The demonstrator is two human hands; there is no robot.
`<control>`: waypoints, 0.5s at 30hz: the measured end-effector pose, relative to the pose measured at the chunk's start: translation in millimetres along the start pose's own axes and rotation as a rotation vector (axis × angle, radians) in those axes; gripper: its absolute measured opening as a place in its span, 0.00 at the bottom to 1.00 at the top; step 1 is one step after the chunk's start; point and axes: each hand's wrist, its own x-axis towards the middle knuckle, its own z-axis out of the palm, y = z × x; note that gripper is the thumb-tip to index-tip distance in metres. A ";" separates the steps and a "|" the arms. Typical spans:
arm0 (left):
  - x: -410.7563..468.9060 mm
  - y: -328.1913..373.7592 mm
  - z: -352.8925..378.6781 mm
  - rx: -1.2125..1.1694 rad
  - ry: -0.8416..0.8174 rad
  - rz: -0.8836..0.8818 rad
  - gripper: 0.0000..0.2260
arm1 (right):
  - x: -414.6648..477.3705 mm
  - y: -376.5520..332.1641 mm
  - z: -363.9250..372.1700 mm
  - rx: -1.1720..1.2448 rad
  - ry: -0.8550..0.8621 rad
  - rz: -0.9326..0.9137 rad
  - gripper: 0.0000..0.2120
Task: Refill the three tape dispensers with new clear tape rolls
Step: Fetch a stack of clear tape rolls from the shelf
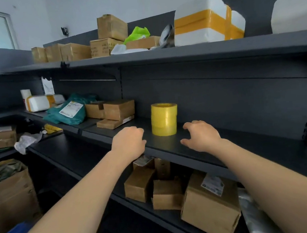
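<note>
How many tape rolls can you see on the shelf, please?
3, stacked in one yellowish column on the middle shelf, between the left hand and right hand. Others may be hidden.

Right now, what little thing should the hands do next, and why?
Probably close both hands around the stack of yellowish tape rolls and lift it off the dark shelf. The left hand and right hand sit empty on either side of the stack, fingers curled toward it, not touching it. No tape dispenser shows here, so the rolls likely need fetching first.
</note>
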 end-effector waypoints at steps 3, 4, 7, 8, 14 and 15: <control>37.9 -2.5 16.8 -0.051 -0.018 -0.023 0.17 | 37.7 13.6 11.6 0.041 -0.002 0.000 0.24; 50.4 -3.2 21.9 -0.071 -0.024 -0.032 0.17 | 50.1 17.5 14.2 0.060 -0.003 0.006 0.25; 86.2 -6.1 37.8 -0.190 -0.030 -0.082 0.18 | 85.7 26.2 20.6 0.148 0.009 0.034 0.28; 97.4 -6.8 43.0 -0.255 -0.035 -0.110 0.19 | 96.3 27.8 23.0 0.188 0.020 0.048 0.29; 157.0 -7.7 70.3 -0.639 -0.083 -0.302 0.26 | 147.1 27.4 33.1 0.556 -0.004 0.228 0.37; 165.0 -8.0 74.7 -0.667 -0.107 -0.332 0.29 | 154.3 27.1 34.7 0.631 -0.030 0.268 0.38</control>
